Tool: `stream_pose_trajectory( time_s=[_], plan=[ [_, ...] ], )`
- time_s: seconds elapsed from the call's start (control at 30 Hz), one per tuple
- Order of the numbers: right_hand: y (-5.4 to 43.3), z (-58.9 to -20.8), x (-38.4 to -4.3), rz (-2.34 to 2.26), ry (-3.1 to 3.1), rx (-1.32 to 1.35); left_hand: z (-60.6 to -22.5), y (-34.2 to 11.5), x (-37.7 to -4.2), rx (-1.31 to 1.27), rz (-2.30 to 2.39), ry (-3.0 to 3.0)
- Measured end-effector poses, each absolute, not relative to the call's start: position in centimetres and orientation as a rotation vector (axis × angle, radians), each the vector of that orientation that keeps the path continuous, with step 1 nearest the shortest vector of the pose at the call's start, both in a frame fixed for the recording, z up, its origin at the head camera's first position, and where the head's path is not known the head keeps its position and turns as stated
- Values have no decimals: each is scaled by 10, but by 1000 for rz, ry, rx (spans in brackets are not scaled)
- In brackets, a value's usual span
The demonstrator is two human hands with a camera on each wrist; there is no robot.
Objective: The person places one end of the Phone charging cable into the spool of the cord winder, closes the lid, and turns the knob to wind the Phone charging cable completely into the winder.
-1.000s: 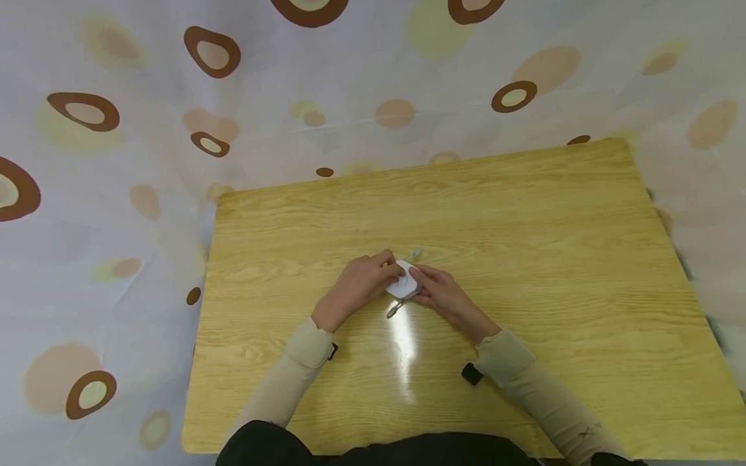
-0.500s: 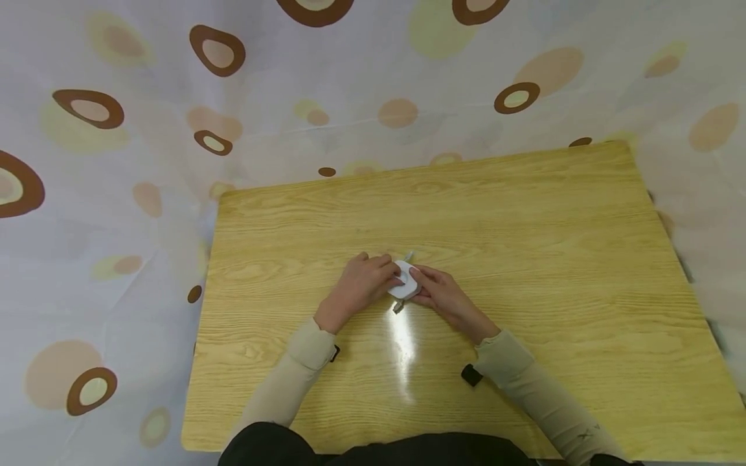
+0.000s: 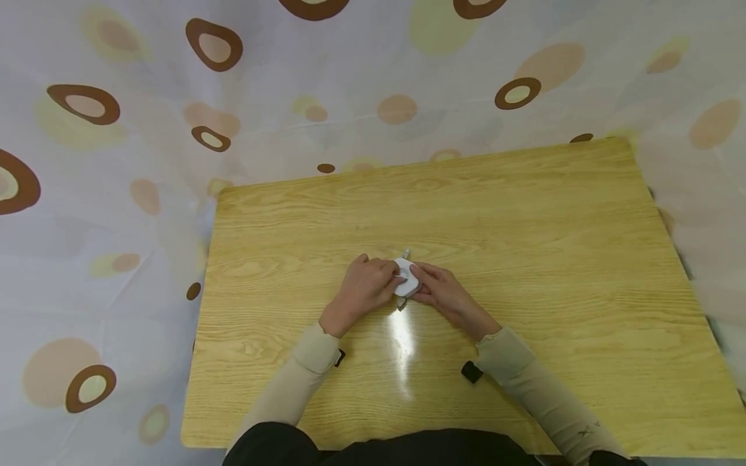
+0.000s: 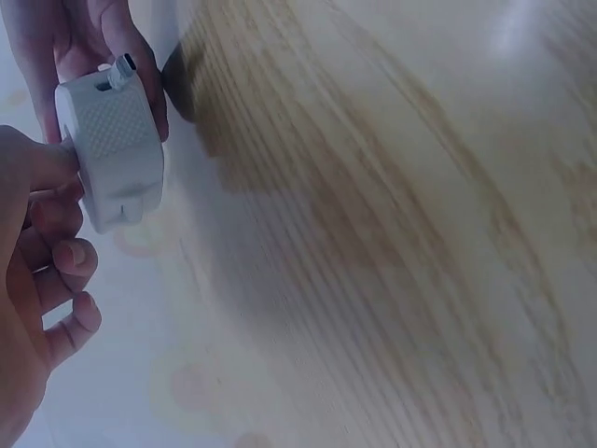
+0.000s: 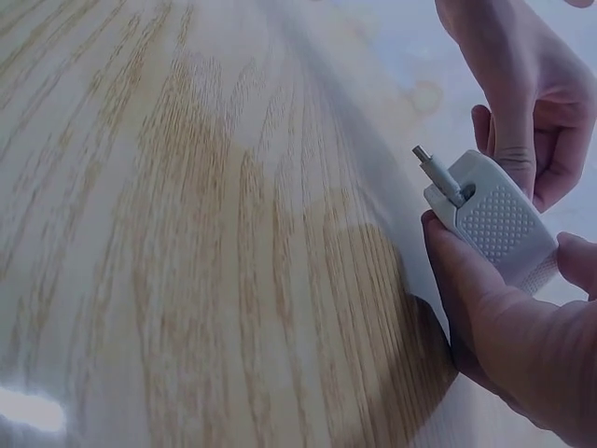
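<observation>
A white retractable charging cable (image 3: pixel 411 283) with a rounded case is held just above the table. My right hand (image 3: pixel 447 296) grips the case between thumb and fingers from the right. My left hand (image 3: pixel 366 283) has curled fingers at the round recess on the case's face, pinching what looks like a small winding part; the fingers hide most of it. One short plug end (image 3: pixel 406 253) sticks out on the far side, another (image 3: pixel 401 304) on the near side. Both wrist views show the case's dotted side wall (image 5: pixel 499 229) and a metal-tipped plug (image 5: pixel 438 171) at its slot.
The light wood-grain table (image 3: pixel 524 259) spreads all round the hands. A patterned curtain (image 3: pixel 361 84) hangs behind it and at both sides. A black wrist device (image 3: pixel 471 371) sits at the right cuff, and light glares on the wood in front.
Both cable ends now stick out less from the case, the plugs lying closer to it. My left fingers have shifted over the case's face, while the right hand stays nearly still.
</observation>
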State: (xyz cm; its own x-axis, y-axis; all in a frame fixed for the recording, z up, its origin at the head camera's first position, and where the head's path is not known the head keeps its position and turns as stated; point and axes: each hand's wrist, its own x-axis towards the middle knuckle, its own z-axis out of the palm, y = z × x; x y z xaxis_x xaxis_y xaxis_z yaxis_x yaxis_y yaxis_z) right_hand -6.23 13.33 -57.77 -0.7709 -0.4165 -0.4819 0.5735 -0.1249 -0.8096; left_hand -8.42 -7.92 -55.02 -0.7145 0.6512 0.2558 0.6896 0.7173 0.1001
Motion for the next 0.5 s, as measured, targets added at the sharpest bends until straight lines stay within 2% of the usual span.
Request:
stream_pose_trajectory(
  time_s=[0.5],
  plan=[
    [130,-578,-62,-2035,1451,202,-554,-70,-74,-868,-277,-2758]
  ],
)
